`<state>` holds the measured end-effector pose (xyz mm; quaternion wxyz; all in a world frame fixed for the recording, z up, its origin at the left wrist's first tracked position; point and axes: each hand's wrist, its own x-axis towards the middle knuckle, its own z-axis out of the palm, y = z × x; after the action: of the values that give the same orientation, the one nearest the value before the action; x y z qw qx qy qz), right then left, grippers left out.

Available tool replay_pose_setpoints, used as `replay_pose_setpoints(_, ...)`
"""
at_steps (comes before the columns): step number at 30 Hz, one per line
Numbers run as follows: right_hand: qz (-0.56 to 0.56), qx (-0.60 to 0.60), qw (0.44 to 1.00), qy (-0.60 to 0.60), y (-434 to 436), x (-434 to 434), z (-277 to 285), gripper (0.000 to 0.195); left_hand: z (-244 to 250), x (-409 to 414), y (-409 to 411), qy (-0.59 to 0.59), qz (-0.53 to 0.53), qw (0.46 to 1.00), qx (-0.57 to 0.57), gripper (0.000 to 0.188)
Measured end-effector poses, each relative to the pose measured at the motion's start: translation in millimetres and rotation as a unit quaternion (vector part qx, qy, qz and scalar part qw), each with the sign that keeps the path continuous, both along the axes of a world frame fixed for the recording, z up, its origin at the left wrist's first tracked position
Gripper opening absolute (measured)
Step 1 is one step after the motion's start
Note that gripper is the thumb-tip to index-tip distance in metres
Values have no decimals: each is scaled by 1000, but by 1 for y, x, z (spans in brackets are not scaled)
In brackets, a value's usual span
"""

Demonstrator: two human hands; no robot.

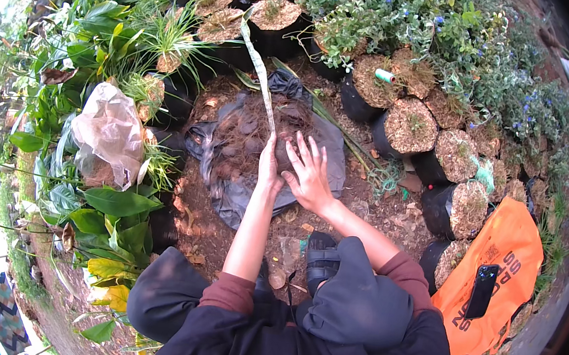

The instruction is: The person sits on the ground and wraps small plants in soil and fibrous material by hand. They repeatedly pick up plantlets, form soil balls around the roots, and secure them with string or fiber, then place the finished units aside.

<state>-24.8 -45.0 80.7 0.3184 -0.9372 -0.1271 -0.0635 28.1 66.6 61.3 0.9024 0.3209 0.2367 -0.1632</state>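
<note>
A round brown clump of fibre (285, 152) sits between my hands, low over a heap of brown coir-like fibre (239, 139). My left hand (269, 164) is seen edge-on and cups the clump's left side. From its fingertips rises a long, mottled strap-shaped leaf (259, 65), resembling a snake plant leaf; its lower end is hidden at the hand and clump. My right hand (310, 176) lies against the clump's right side, fingers spread, thumb close to my left hand. Beneath the heap spreads a black plastic sheet (333, 136).
Black-bagged plants (409, 125) ring the spot, one bearing a green-and-white spool (384, 76). Cut leaf strips (344, 129) and tangled green twine (386, 178) lie rightward. A phone (481, 292) rests on an orange bag (511, 243). Clear plastic (110, 130) hangs over the left plants.
</note>
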Motion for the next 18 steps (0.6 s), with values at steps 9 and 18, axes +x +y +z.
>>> replay_pose_setpoints(9, 29, -24, 999, -34, 1, -2, 2, 62, -6, -2, 5, 12, 12, 1000, 17, 26)
replay_pose_setpoints(18, 19, 58, 998, -19, -5, -6, 6, 50, 6, -2, 1, 19, 0, 988, -150, 21)
